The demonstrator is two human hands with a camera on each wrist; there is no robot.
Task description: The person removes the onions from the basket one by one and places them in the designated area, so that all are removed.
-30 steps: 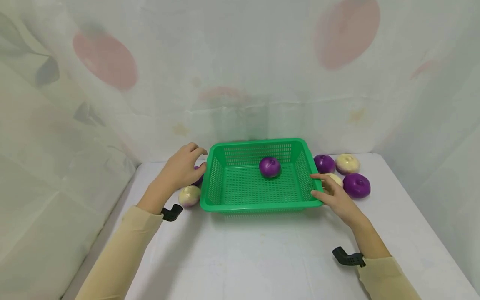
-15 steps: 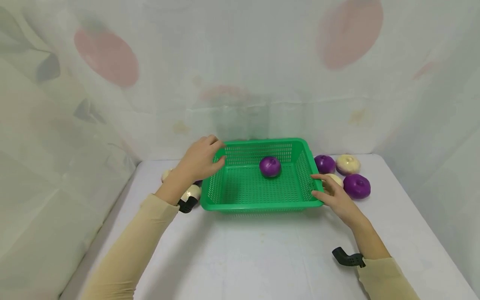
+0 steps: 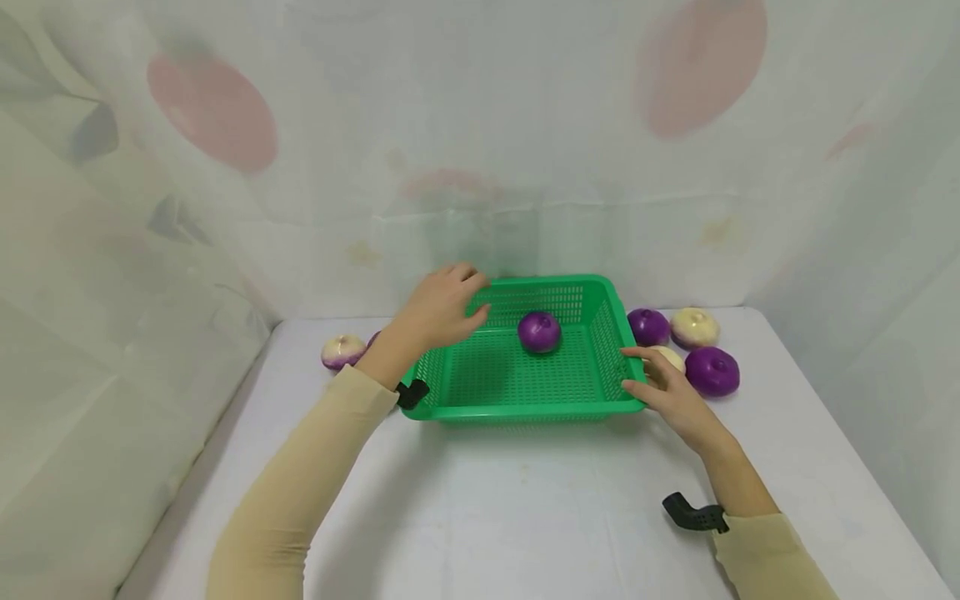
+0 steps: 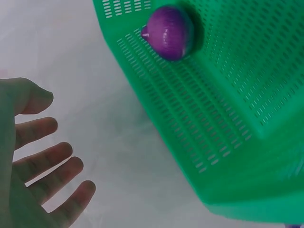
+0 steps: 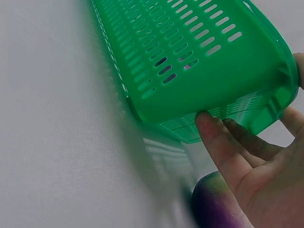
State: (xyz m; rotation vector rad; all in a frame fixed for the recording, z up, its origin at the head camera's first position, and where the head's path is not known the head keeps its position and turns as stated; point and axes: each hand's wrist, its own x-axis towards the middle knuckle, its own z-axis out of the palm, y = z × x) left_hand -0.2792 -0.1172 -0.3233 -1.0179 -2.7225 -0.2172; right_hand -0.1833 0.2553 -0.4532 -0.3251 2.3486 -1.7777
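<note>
Green plastic basket (image 3: 525, 367) is sitting on the white table (image 3: 525, 500), a purple onion (image 3: 539, 331) inside. The right hand (image 3: 667, 392) is gripping its right rim, thumb over the edge. The left hand (image 3: 438, 308) is hovering above the basket, fingers spread, holding nothing.

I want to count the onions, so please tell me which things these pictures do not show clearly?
- Purple onion left of the basket: head view, mostly hidden by the left hand's forearm.
- Pale onion: head view, partly covered by the right hand.
- Onion: right wrist view, cut off by the bottom edge.
</note>
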